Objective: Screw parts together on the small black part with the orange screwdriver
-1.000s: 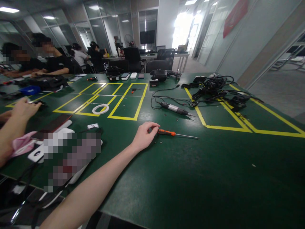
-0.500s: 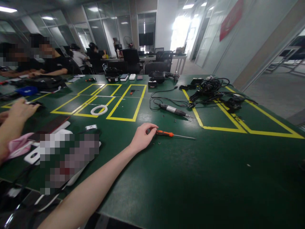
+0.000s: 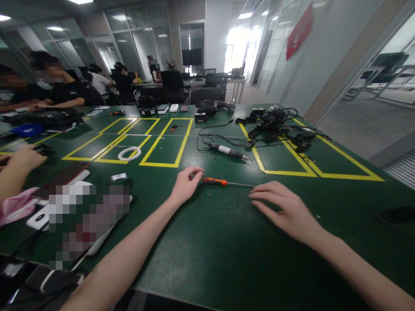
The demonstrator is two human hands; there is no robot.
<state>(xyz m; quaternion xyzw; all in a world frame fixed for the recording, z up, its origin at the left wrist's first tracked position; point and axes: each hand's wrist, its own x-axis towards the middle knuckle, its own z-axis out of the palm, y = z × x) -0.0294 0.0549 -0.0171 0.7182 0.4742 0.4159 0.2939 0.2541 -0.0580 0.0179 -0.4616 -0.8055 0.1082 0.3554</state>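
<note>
A screwdriver (image 3: 215, 181) with an orange and black handle lies crosswise on the green table, its thin metal shaft pointing right. My left hand (image 3: 186, 185) is at the handle's butt end, thumb and fingers curled together against it. My right hand (image 3: 285, 209) reaches in from the right with thumb and fingers apart, fingertips close by the shaft's tip; whether they touch it I cannot tell. A few tiny screws (image 3: 209, 194) lie just below the handle. Beyond the screwdriver rests a grey and black electric screwdriver (image 3: 227, 150) with its cord.
Tangled black cables (image 3: 275, 123) lie at the back right. Yellow tape (image 3: 158, 165) marks rectangles on the table (image 3: 194, 259). A white ring (image 3: 129, 153) sits left of centre. Phones and a pink cloth (image 3: 19, 205) lie at left, by another person's hand (image 3: 27, 160).
My right hand has come into view and moved to the screwdriver's tip. My left hand stays at the handle. The whole view has shifted slightly, so things appear further left.
</note>
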